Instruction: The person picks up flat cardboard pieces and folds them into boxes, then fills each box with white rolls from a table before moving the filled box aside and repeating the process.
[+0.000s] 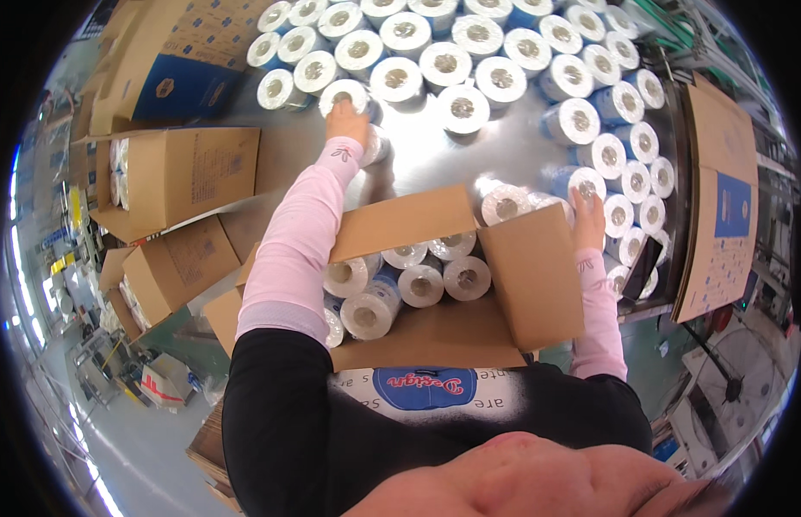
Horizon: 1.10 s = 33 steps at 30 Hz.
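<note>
A brown cardboard panel with a blue rectangle (712, 250) stands at right — beyond a flat black rectangular device (643, 270) — with a large round dark-hubbed fan (733, 388) at lower right. At left, a white box with red marks (165, 380) rests on the grey floor (155, 444).

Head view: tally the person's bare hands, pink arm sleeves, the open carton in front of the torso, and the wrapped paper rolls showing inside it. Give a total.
Left hand and right hand: 2
Pink arm sleeves: 2
Open carton: 1
Wrapped paper rolls showing inside: 7
Total: 12
</note>
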Tool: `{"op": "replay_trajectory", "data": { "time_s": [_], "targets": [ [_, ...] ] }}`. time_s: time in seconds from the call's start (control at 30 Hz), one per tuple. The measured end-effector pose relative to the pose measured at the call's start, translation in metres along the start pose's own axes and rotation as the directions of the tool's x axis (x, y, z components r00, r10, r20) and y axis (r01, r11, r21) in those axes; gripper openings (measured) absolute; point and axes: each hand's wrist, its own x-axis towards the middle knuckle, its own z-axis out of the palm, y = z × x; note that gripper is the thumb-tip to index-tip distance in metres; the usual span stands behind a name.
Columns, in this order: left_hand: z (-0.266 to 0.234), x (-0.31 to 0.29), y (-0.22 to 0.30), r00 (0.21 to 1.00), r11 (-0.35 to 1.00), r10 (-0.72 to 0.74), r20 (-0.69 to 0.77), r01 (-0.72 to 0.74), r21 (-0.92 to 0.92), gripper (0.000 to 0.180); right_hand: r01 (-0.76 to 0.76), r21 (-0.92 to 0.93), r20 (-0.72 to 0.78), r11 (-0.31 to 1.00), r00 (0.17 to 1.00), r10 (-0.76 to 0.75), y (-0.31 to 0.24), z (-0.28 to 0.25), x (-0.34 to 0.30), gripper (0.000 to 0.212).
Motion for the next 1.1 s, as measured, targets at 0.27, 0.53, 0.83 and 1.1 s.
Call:
{"op": "replay_trajectory", "data": {
  "time_s": [0.27, 0.53, 0.83, 1.1],
  "targets": [
    [-0.057, -0.01, -0.023, 0.976, 0.627, -0.169, 0.141, 0.216, -0.749, 0.045, 0.023, -0.314, 0.04, 0.949, 0.999, -0.01, -0.026, 0.008, 0.025, 0.072],
    [-0.189, -0.198, 0.012, 0.96, -0.518, 0.269, -0.084, 0.071, -0.853, 0.035, -0.211, -0.096, 0.137, 0.973, 0.965, 0.223, -0.043, -0.094, 0.07, 0.034],
    [-0.137, -0.335, 0.058, 0.92, 0.794, 0.373, -0.124, -0.385, -0.471, 0.034, 0.577, 0.733, 0.118, 0.36, 0.414, -0.903, -0.166, -0.24, 0.009, 0.043],
    [-0.152, -0.296, 0.065, 0.831, 0.761, 0.506, -0.229, -0.556, -0.334, 0.045, 0.798, -0.155, 0.512, 0.582, 0.569, -0.644, -0.215, -0.073, -0.079, 0.026]
  ]
}}
